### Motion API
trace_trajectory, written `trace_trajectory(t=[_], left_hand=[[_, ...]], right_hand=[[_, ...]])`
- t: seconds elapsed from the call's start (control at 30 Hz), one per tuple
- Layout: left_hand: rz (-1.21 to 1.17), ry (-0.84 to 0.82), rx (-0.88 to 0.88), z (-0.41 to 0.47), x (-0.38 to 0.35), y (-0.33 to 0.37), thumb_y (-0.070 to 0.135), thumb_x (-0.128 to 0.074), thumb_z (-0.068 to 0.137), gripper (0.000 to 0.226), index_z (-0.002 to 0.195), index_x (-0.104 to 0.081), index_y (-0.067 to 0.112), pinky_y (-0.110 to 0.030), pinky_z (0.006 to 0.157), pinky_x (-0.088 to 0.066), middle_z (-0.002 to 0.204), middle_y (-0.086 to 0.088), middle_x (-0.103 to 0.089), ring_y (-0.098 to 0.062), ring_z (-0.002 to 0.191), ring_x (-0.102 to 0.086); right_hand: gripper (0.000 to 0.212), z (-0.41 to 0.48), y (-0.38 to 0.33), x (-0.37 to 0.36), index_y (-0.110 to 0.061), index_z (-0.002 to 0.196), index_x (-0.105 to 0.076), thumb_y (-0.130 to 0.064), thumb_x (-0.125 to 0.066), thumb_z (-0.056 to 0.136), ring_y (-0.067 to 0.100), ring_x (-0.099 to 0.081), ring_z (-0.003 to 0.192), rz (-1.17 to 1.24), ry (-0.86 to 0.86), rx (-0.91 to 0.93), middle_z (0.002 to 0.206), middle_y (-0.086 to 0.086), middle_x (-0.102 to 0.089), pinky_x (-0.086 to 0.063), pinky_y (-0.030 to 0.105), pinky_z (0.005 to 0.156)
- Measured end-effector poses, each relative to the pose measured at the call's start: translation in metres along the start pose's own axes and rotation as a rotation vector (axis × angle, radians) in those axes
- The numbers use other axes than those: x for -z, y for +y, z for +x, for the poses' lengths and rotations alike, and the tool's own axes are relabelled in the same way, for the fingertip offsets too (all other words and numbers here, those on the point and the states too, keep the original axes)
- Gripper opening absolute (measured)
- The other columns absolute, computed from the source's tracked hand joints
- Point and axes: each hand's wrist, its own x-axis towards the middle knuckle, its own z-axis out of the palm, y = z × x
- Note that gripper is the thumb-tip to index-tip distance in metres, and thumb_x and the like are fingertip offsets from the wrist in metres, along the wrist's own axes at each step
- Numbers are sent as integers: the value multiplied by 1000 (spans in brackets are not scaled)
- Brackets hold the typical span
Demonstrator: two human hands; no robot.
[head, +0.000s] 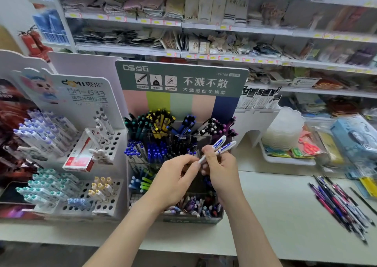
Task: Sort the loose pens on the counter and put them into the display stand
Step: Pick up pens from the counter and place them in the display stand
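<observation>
Now, head view: two bare forearms reach in from the near edge, and the hands meet in front of the display stand (179, 79).
Right hand (221, 164): fingers curled round the white pens (220, 142), gripping them at mid-barrel.
Left hand (175, 177): thumb and forefinger drawn together, pinching the near, lower end of one of those pens; the other fingers are loosely bent.
White pens: two of them with blue clips, tilted with their caps up and to the right, held in the air over the stand's middle rows.
Display stand: green header and tiered compartments packed with upright pens. Teal, yellow, blue and black-and-white ones are in the far row, blue and black in the middle, and a mixed lot in the nearest tray.
Loose pens (342, 203): a slanting heap lying on the counter (275, 205), well to the right of both hands.
White stand (87, 91): just left of the display stand, holding purple-capped and teal-capped pens, with a red box (80, 158) resting on it.
Shelves (224, 28): far behind, stocked with packaged goods, blurred.
</observation>
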Motion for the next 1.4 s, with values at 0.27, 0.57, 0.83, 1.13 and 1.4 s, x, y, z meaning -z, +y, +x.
trace_trajectory(t=[0.27, 0.57, 0.83, 1.13, 1.4], left_hand=[[133, 176, 2, 14, 10, 4, 30, -53, 111, 18, 106, -71, 28, -21, 49, -36, 67, 6, -60, -7, 52, -49], [767, 315, 2, 12, 16, 11, 38, -50, 105, 27, 89, -68, 25, -30, 46, -42, 74, 7, -52, -17, 58, -54], [1004, 83, -142, 54, 2, 18, 36, -44, 105, 18, 97, -50, 21, -33, 54, -39, 85, 4, -50, -25, 69, -58], [1091, 210, -354, 52, -27, -18, 31, -46, 109, 31, 133, -56, 14, -46, 88, -44, 114, -7, -59, -31, 103, -55], [1049, 157, -233, 24, -59, -40, 33, -50, 99, 53, 150, -51, 21, -55, 104, -32, 158, -5, -42, -36, 132, -41]], right_hand=[[27, 12, 0, 4, -17, 123, -63, -35, -67, 104, 19, -61, 59, 83, 158, -7, 82, 8, -71, -56, 36, 56], [28, 6, 17, 19, -30, 108, -69, -8, -53, 100, 18, -59, 59, -88, 314, 63, 80, 1, -75, -54, 45, 62], [31, 2, 18, 15, -26, 103, -72, -3, -52, 98, 17, -60, 58, -156, 283, 47, 77, -1, -75, -56, 43, 62], [31, -8, 25, 22, -29, 100, -73, -5, -53, 98, 15, -64, 62, -168, 316, 32, 76, -2, -75, -59, 38, 65], [31, -28, 29, 31, -29, 107, -72, -5, -54, 99, 14, -62, 62, -139, 254, -18, 79, 0, -75, -53, 37, 62]])
